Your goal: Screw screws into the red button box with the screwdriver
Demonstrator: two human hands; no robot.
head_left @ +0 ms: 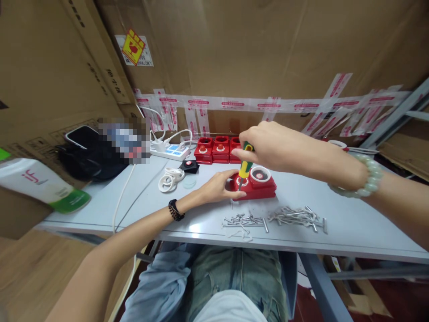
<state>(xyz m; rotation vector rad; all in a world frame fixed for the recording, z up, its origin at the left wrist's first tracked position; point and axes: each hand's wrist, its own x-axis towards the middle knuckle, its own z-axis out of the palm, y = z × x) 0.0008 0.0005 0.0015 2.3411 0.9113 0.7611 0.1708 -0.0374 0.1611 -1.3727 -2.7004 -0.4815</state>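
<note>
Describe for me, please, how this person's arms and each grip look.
The left grip is gloveless, with a dark bracelet at the wrist; the right grip, also gloveless, has a pale green beaded bracelet. No sleeves show.

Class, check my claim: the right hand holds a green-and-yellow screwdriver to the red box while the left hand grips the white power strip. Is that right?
Not quite: the left hand isn't on the white power strip; the head view shows it at the left end of the red box. The right hand does hold the green-and-yellow screwdriver to that box.
</note>
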